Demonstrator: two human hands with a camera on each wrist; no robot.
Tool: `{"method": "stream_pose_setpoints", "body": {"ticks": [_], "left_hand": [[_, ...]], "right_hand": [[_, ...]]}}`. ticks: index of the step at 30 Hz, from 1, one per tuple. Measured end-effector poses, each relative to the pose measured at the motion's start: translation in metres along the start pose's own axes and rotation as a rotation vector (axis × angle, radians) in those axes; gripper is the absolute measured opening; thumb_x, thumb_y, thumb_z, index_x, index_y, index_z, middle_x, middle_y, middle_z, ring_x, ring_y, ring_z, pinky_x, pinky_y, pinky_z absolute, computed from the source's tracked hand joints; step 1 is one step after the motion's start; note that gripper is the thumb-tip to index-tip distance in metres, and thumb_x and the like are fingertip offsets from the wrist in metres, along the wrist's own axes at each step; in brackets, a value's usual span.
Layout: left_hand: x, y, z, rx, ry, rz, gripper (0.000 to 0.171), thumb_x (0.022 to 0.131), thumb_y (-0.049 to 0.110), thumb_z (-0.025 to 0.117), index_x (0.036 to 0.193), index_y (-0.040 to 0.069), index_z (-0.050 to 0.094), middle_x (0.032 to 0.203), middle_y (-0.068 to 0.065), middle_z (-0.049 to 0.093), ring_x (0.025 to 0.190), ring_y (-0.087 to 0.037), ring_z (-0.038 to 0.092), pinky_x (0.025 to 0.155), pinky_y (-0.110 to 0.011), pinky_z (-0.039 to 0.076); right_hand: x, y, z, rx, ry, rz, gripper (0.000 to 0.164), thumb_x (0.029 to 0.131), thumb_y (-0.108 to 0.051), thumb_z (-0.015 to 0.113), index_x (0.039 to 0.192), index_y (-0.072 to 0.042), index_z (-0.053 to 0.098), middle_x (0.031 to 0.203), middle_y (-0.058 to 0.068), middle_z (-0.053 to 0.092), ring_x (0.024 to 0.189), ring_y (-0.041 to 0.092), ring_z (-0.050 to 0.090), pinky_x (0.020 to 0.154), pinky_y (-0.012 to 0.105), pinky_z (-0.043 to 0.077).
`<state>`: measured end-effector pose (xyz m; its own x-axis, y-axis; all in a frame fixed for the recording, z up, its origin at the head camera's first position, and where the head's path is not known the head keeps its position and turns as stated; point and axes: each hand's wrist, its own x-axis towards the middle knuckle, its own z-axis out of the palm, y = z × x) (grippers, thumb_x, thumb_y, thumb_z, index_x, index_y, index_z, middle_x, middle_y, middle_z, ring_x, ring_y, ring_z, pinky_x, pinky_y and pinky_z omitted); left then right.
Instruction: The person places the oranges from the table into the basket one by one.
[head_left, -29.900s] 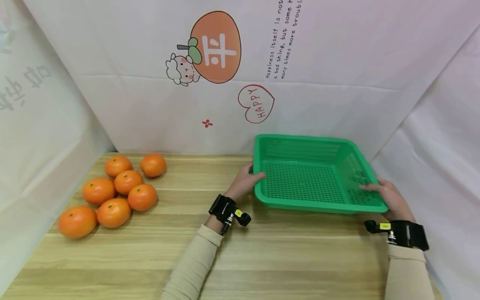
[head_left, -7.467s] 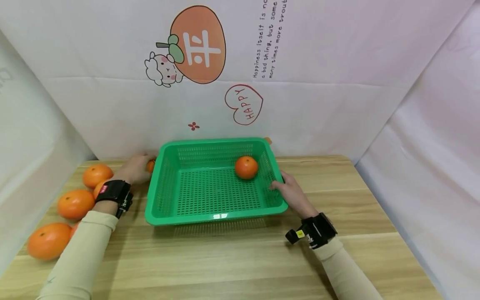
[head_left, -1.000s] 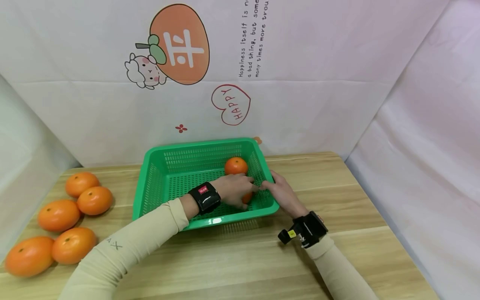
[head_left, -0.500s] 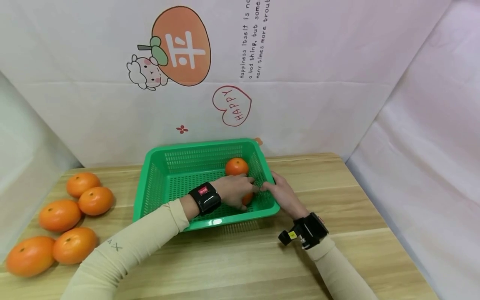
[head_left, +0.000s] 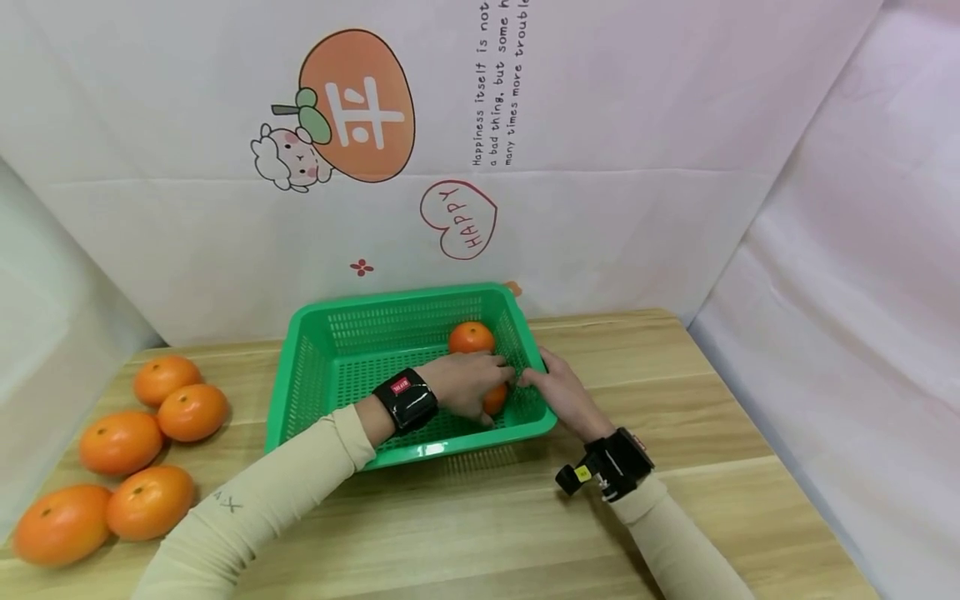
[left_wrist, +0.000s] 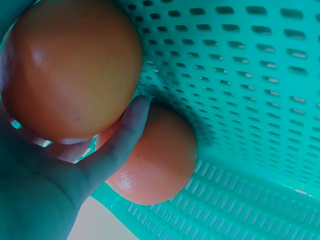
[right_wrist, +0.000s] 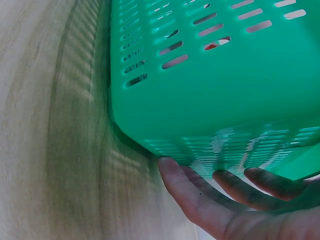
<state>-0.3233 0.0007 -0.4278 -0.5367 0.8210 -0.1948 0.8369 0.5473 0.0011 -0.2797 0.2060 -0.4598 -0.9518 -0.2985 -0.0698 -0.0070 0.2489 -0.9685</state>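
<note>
The near orange (head_left: 495, 402) sits inside the green basket (head_left: 465, 443), toward its right wall, under the left hand (head_left: 463, 385), whose fingers curl round it; the far orange (head_left: 471, 336) lies just behind. The right hand (head_left: 566, 396) grips the right rim, thumb over, fingers outside. Basket long axis: left to right. Five loose oranges (head_left: 120, 443) lie left on the bench (head_left: 480, 533), nearer the left arm.

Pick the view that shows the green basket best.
Head view: it takes in most of the green basket, rim and inside, though the left hand and arm hide part. Left wrist shows slotted inner surfaces close up; right wrist, mostly part of the outside.
</note>
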Motion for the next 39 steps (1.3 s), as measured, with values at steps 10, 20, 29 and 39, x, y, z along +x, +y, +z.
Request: {"method": "stream_pose_setpoints", "body": {"ticks": [10, 20, 29, 39], "left_hand": [[-0.003, -0.002, -0.004, -0.046, 0.047, 0.016, 0.071, 0.083, 0.055, 0.085, 0.138, 0.017, 0.061, 0.133, 0.001, 0.065, 0.118, -0.018, 0.060, 0.099, -0.034, 0.057], [-0.007, -0.006, -0.013, -0.135, 0.097, 0.001, 0.073, 0.081, 0.061, 0.085, 0.137, 0.021, 0.061, 0.136, 0.000, 0.064, 0.113, -0.013, 0.060, 0.096, -0.034, 0.057], [-0.027, -0.014, -0.030, -0.264, 0.191, -0.034, 0.068, 0.084, 0.056, 0.085, 0.137, 0.020, 0.063, 0.128, -0.001, 0.063, 0.104, -0.015, 0.057, 0.085, -0.033, 0.055], [-0.066, -0.023, -0.055, -0.243, 0.279, -0.107, 0.059, 0.090, 0.052, 0.080, 0.136, 0.018, 0.064, 0.135, -0.007, 0.065, 0.111, -0.019, 0.061, 0.093, -0.038, 0.058]], "right_hand": [[0.000, -0.001, 0.001, -0.020, 0.018, 0.007, 0.057, 0.097, -0.011, 0.052, 0.153, -0.008, 0.047, 0.146, 0.023, 0.056, 0.113, 0.033, 0.065, 0.089, 0.039, 0.059], [0.001, -0.001, 0.001, -0.031, 0.036, 0.022, 0.054, 0.096, -0.012, 0.053, 0.149, -0.007, 0.051, 0.141, 0.023, 0.058, 0.109, 0.030, 0.065, 0.088, 0.038, 0.058], [0.002, 0.000, 0.002, -0.024, 0.025, 0.025, 0.060, 0.096, -0.012, 0.054, 0.156, -0.008, 0.046, 0.142, 0.025, 0.060, 0.104, 0.026, 0.069, 0.085, 0.035, 0.059], [0.000, 0.000, 0.001, 0.003, -0.005, 0.024, 0.064, 0.103, -0.021, 0.055, 0.164, -0.011, 0.035, 0.155, 0.024, 0.052, 0.122, 0.037, 0.068, 0.092, 0.042, 0.062]]}}
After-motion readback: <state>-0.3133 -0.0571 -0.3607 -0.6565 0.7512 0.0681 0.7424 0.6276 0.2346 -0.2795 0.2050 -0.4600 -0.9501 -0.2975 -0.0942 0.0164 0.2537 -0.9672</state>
